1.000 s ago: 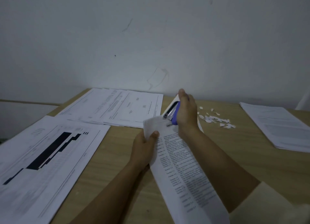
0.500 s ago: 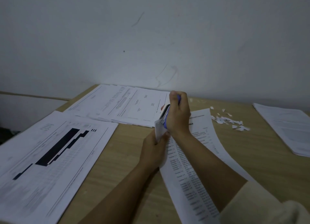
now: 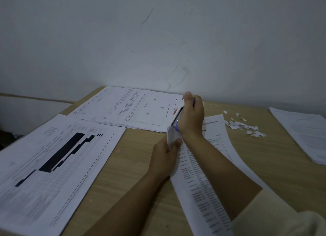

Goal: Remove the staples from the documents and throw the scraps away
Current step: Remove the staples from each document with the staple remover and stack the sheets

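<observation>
Foreground, btm right: a cream sleeve (image 3: 275,216) on the person's right arm, which crosses a printed document (image 3: 202,191) — a page of listed lines lying on the wood counter (image 3: 134,165) and running from the near edge up toward both hands. The left hand (image 3: 165,158) pinches the document's raised corner (image 3: 170,138), thumb on top, the paper curled up off the counter. Just above it, the right hand (image 3: 191,117) is closed round a blue stapler (image 3: 177,120), its silver end pointing down at the pinched paper; whether a staple is caught there can't be made out. To the left, a large sheet w/ black bars (image 3: 53,165) lies flat, well apart from the hands. Farther back, a fanned stack of pages (image 3: 134,110) sits at the foot of the wall, its right edge just behind the right hand. Right of the hands, a small scatter of torn paper scraps (image 3: 245,126) rests on bare wood, just beside the document's top edge. Far right — another paper pile (image 3: 303,131). Behind it all, a pale, scuffed wall (image 3: 158,41).
</observation>
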